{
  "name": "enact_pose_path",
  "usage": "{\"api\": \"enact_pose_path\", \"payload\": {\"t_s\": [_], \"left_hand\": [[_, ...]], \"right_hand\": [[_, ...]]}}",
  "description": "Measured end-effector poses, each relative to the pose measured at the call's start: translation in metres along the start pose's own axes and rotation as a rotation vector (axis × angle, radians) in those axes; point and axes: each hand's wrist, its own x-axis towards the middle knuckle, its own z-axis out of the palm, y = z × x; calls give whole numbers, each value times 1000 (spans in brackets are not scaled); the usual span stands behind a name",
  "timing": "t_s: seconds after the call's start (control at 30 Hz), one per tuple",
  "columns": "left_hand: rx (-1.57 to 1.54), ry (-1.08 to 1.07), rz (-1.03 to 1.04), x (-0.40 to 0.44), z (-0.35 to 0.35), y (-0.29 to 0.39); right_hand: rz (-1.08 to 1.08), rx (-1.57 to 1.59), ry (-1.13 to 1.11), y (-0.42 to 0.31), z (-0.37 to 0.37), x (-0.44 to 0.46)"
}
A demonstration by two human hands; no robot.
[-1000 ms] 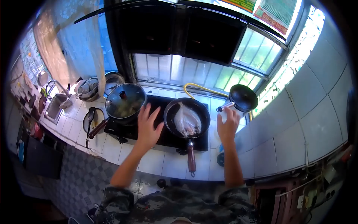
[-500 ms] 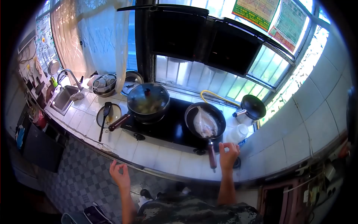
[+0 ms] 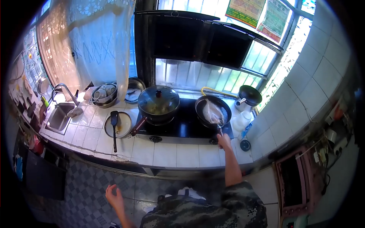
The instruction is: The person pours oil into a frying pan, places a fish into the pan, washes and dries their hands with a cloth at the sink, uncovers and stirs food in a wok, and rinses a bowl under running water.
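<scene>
My right hand (image 3: pixel 223 141) is wrapped around the handle of a dark frying pan (image 3: pixel 199 118) on the right burner. A whole pale fish (image 3: pixel 213 113) lies flat in that pan. Low in the view, over the floor, my left hand (image 3: pixel 114 196) holds nothing, its fingers curved and apart. A lidded pan (image 3: pixel 158 106) stands on the left burner, with food showing dimly through its glass lid. Left of the stove, a black spatula (image 3: pixel 114 125) rests across a stained plate (image 3: pixel 126 132).
The black stove (image 3: pixel 186 127) sits on a white tiled counter (image 3: pixel 165 154). At right are a small pot (image 3: pixel 249 98), a white container (image 3: pixel 242 121) and a round dark lid (image 3: pixel 245 144). Leftward are a basin of bowls (image 3: pixel 105 97) and a sink (image 3: pixel 57 117). A range hood (image 3: pixel 201 40) hangs above.
My right hand has gone from a raised pinch beside the pan to a grip on its handle. The handle has swung slightly. My left hand has dropped lower, and the view has shifted.
</scene>
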Motion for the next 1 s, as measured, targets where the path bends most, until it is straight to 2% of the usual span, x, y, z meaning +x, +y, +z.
{"api": "enact_pose_path", "payload": {"t_s": [0.13,0.43,0.73,0.8,0.87,1.0], "left_hand": [[-64,22,-2,4,-5,12],[95,11,59,9,-27,-5],[103,-7,43,17,-25,19],[10,4,-29,18,-25,20],[-18,21,-32,20,-22,18],[-45,11,-2,18,-19,31]], "right_hand": [[62,-43,70,-22,8,2],[79,-76,173,-24,20,-19],[140,-76,188,-34,32,-12],[151,-65,182,-43,31,-17],[235,-81,158,-50,30,-24],[155,-54,132,-43,29,-16]]}}
